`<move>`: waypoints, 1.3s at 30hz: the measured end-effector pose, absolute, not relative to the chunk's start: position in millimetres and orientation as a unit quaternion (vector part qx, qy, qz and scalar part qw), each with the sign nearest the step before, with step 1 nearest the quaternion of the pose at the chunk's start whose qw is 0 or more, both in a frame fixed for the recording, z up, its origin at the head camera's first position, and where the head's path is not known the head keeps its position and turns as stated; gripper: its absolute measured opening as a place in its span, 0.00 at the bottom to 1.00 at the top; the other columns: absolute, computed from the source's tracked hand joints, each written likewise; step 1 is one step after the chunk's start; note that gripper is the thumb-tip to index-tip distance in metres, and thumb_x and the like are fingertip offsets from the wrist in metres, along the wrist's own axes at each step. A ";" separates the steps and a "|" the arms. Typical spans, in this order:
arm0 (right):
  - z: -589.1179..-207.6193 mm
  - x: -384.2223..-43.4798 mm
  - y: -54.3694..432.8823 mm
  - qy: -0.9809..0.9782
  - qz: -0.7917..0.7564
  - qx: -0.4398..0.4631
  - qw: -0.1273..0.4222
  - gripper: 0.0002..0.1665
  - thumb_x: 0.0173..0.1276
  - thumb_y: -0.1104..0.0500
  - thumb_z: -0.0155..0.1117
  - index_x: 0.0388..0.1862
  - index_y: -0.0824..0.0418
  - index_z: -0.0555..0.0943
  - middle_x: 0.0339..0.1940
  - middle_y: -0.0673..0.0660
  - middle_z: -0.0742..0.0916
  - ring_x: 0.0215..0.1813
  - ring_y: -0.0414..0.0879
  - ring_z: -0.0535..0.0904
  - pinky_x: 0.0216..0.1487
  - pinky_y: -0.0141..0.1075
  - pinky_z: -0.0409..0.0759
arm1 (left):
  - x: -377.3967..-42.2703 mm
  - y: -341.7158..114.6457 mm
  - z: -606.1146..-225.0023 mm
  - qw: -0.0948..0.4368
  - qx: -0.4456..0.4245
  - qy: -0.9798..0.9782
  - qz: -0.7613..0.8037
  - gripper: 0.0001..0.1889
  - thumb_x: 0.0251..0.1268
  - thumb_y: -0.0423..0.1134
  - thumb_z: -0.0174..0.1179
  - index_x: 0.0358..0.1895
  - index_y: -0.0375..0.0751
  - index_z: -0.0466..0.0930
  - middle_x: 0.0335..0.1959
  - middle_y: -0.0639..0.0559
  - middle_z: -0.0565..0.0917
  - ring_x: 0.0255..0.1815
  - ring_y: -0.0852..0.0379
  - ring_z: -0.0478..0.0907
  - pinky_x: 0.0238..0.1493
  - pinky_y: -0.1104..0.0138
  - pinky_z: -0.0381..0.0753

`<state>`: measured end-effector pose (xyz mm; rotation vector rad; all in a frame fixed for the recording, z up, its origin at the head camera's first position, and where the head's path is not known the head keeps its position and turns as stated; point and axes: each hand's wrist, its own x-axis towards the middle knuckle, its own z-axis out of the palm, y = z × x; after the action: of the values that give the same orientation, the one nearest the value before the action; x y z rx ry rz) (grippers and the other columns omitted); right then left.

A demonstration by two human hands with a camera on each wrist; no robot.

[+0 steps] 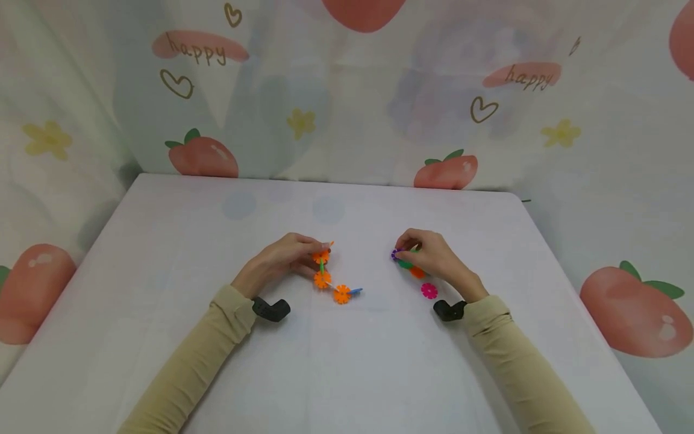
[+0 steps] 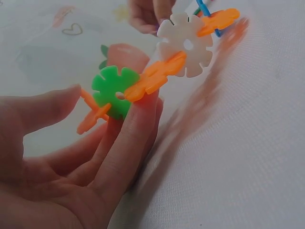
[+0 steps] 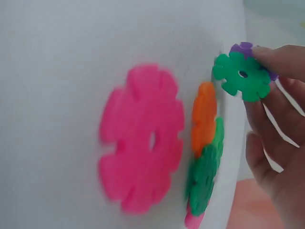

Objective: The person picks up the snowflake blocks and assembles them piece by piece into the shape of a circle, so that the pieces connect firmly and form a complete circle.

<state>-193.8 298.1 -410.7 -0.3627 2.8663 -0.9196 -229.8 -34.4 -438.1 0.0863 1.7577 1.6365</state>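
Observation:
My left hand point(image 1: 284, 254) grips one end of a chain of slotted plastic snowflake discs. In the left wrist view, the thumb touches an orange disc point(image 2: 93, 117) there, and the fingers lie behind and under a green disc point(image 2: 108, 88). Beyond these the chain runs through another orange disc point(image 2: 155, 76), a white disc point(image 2: 172, 43), a further orange disc point(image 2: 221, 21) and a blue disc point(image 2: 205, 7). To the right, my right hand point(image 1: 434, 252) pinches a green disc point(image 3: 233, 67) with a purple disc point(image 3: 242, 48) behind it; whether those two are joined I cannot tell.
Below the right hand, a pink disc point(image 3: 138, 138) lies flat on the white table point(image 1: 347, 374). Behind it sit an orange disc point(image 3: 204, 119), a dark green disc point(image 3: 204, 179) and partly hidden others. A printed curtain point(image 1: 358, 96) hangs behind the table.

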 end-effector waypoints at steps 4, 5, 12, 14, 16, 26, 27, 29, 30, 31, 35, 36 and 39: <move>-410.9 -195.6 289.9 0.931 -0.340 -0.129 0.038 0.07 0.71 0.60 0.70 0.46 0.59 0.85 0.43 0.55 0.89 0.46 0.49 0.84 0.51 0.38 0.81 | -229.0 -34.8 -437.8 0.359 0.037 0.683 0.635 0.20 0.75 0.42 0.62 0.61 0.31 0.81 0.43 0.47 0.83 0.35 0.56 0.84 0.39 0.65 0.88; -410.7 -195.8 287.0 0.926 -0.353 -0.131 0.038 0.07 0.72 0.60 0.69 0.47 0.59 0.85 0.44 0.56 0.89 0.46 0.49 0.85 0.50 0.36 0.82 | -228.9 -34.9 -437.7 0.359 0.038 0.682 0.636 0.20 0.75 0.42 0.62 0.61 0.30 0.81 0.43 0.47 0.83 0.35 0.56 0.85 0.40 0.65 0.88; -410.1 -199.3 265.5 0.880 -0.450 -0.135 0.073 0.13 0.74 0.63 0.66 0.55 0.65 0.84 0.47 0.63 0.88 0.38 0.53 0.88 0.39 0.34 0.88 | -229.1 -33.9 -437.4 0.364 0.045 0.679 0.636 0.20 0.75 0.42 0.63 0.60 0.31 0.82 0.41 0.48 0.84 0.37 0.55 0.85 0.41 0.64 0.89; -411.1 -201.3 259.0 0.878 -0.450 -0.141 0.078 0.15 0.74 0.63 0.66 0.58 0.64 0.84 0.47 0.63 0.88 0.38 0.53 0.87 0.40 0.34 0.87 | -229.6 -33.2 -437.5 0.366 0.049 0.682 0.631 0.20 0.76 0.43 0.62 0.60 0.31 0.82 0.41 0.48 0.84 0.37 0.55 0.85 0.42 0.65 0.89; -412.1 -203.6 250.9 0.883 -0.440 -0.143 0.077 0.18 0.73 0.62 0.68 0.60 0.63 0.83 0.45 0.62 0.89 0.39 0.52 0.86 0.41 0.34 0.86 | -229.8 -33.0 -437.4 0.365 0.048 0.687 0.626 0.20 0.76 0.44 0.62 0.60 0.32 0.81 0.41 0.47 0.85 0.37 0.55 0.86 0.42 0.65 0.89; -414.0 -215.4 214.3 0.867 -0.467 -0.157 0.076 0.12 0.71 0.60 0.71 0.51 0.63 0.86 0.38 0.61 0.91 0.34 0.54 0.86 0.41 0.45 0.87 | -230.0 -36.0 -438.0 0.364 0.045 0.684 0.630 0.22 0.78 0.43 0.60 0.64 0.31 0.79 0.43 0.48 0.83 0.38 0.55 0.84 0.42 0.64 0.89; -414.4 -216.3 212.0 0.866 -0.468 -0.161 0.075 0.12 0.71 0.60 0.71 0.51 0.63 0.87 0.38 0.61 0.91 0.33 0.53 0.86 0.41 0.44 0.87 | -230.1 -36.2 -437.4 0.363 0.044 0.685 0.630 0.21 0.78 0.43 0.60 0.65 0.31 0.79 0.43 0.48 0.83 0.38 0.55 0.84 0.41 0.65 0.89; -415.2 -217.6 207.9 0.866 -0.467 -0.162 0.072 0.12 0.71 0.60 0.71 0.50 0.63 0.87 0.37 0.61 0.91 0.32 0.51 0.85 0.40 0.41 0.86 | -230.1 -36.2 -436.8 0.361 0.042 0.688 0.628 0.21 0.78 0.43 0.59 0.65 0.32 0.78 0.43 0.48 0.82 0.38 0.55 0.83 0.41 0.65 0.89; -416.3 -218.5 206.5 0.866 -0.469 -0.160 0.070 0.11 0.71 0.60 0.71 0.49 0.63 0.86 0.37 0.61 0.91 0.31 0.50 0.85 0.40 0.40 0.86 | -230.0 -36.2 -436.5 0.361 0.043 0.689 0.627 0.21 0.78 0.43 0.59 0.65 0.32 0.78 0.43 0.48 0.82 0.38 0.55 0.83 0.41 0.65 0.89; -417.3 -219.0 205.2 0.865 -0.472 -0.156 0.070 0.11 0.71 0.60 0.71 0.49 0.63 0.86 0.36 0.61 0.91 0.31 0.49 0.85 0.39 0.39 0.85 | -229.9 -36.1 -436.4 0.361 0.043 0.690 0.626 0.21 0.78 0.43 0.59 0.65 0.32 0.78 0.43 0.47 0.82 0.38 0.55 0.84 0.42 0.64 0.89; -421.0 -220.3 202.1 0.862 -0.478 -0.148 0.077 0.11 0.72 0.61 0.69 0.50 0.64 0.86 0.36 0.60 0.91 0.30 0.47 0.84 0.38 0.37 0.85 | -228.9 -35.3 -436.6 0.358 0.048 0.696 0.620 0.22 0.79 0.44 0.58 0.65 0.32 0.78 0.44 0.46 0.83 0.39 0.54 0.84 0.42 0.64 0.89; -421.9 -220.7 201.7 0.861 -0.481 -0.147 0.079 0.10 0.73 0.61 0.69 0.50 0.64 0.86 0.37 0.60 0.91 0.31 0.47 0.84 0.38 0.37 0.85 | -228.7 -35.0 -436.8 0.356 0.051 0.698 0.619 0.22 0.79 0.44 0.58 0.65 0.32 0.78 0.45 0.46 0.84 0.39 0.55 0.84 0.42 0.64 0.89; -423.3 -221.4 200.7 0.862 -0.478 -0.150 0.077 0.10 0.74 0.62 0.67 0.51 0.64 0.86 0.39 0.60 0.91 0.31 0.48 0.83 0.37 0.37 0.85 | -228.6 -34.1 -437.5 0.346 0.064 0.704 0.616 0.22 0.79 0.44 0.57 0.65 0.31 0.78 0.45 0.44 0.85 0.38 0.55 0.85 0.42 0.64 0.88</move>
<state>-221.4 200.7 -423.3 -0.4488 2.5836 -1.4318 -228.6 -34.1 -437.5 0.1662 1.8274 1.5992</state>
